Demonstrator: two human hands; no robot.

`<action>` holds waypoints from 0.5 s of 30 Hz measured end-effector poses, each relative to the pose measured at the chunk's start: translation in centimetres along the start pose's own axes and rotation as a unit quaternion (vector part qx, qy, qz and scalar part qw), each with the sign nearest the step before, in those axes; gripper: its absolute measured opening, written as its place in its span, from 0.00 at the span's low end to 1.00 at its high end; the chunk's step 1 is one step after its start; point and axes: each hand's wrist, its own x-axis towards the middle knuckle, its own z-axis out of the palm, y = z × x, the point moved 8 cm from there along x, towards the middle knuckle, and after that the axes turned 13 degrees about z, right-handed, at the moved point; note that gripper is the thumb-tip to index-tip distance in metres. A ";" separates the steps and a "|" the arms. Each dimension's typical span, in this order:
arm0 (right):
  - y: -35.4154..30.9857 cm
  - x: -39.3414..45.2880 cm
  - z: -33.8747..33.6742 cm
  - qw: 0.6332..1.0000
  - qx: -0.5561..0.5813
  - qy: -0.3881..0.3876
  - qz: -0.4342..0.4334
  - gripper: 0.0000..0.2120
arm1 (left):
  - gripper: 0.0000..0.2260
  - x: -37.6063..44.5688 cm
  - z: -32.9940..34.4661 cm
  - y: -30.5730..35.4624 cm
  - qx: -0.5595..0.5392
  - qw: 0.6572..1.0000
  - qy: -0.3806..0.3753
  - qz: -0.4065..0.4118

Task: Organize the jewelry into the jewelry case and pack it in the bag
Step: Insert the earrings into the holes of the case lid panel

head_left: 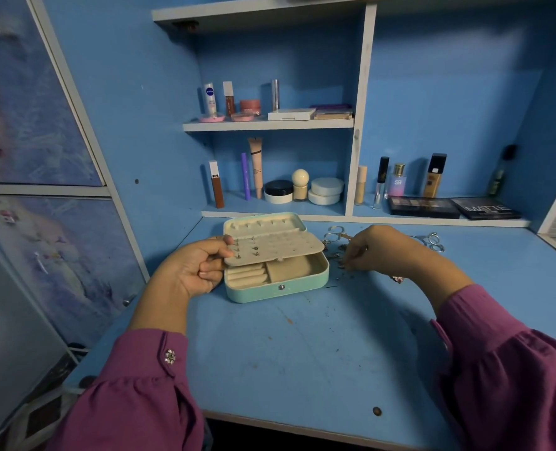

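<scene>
Mint jewelry case (276, 289) open near the tabletop's (302, 353) back edge, left of middle; lid tipped back, cream earring panel (275, 250) raised over the tray; several studs (246, 247) pinned at the panel's left end; left hand (193, 268) holds the panel's left edge, thumb on top, fingers curled below; right hand (377, 250) just right of the case, fingertips down among loose jewelry (336, 245); what the grip holds, cannot tell; silver rings (432, 242) further right, near the back edge; magenta sleeves on both arms.
</scene>
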 end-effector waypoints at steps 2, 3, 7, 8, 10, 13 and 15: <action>0.1 -0.1 0.0 1.000 -0.014 -0.009 0.007 0.04 | 0.10 -0.1 0.1 0.0 0.000 1.000 -0.003 0.002; 0.2 -0.2 0.2 0.999 -0.027 -0.020 0.013 0.04 | 0.10 -0.1 0.1 0.0 -0.001 1.000 -0.004 0.003; 0.1 -0.2 0.6 0.997 -0.071 -0.025 0.014 0.02 | 0.10 0.0 0.2 0.1 -0.001 1.000 -0.005 0.005; -0.1 -0.3 0.6 0.996 -0.086 -0.020 0.010 0.02 | 0.10 0.0 0.1 0.1 0.000 1.000 -0.005 0.005; -0.2 -0.4 0.9 0.993 -0.113 -0.017 0.008 0.04 | 0.10 0.0 0.1 0.0 0.001 1.000 -0.006 0.005; -0.4 -0.1 1.0 0.994 -0.113 -0.004 0.004 0.08 | 0.10 0.1 0.1 0.0 0.001 1.000 -0.009 0.004; -1.3 0.3 0.3 0.998 -0.067 0.018 -0.008 0.10 | 0.11 0.1 0.0 0.0 0.001 1.000 -0.009 0.004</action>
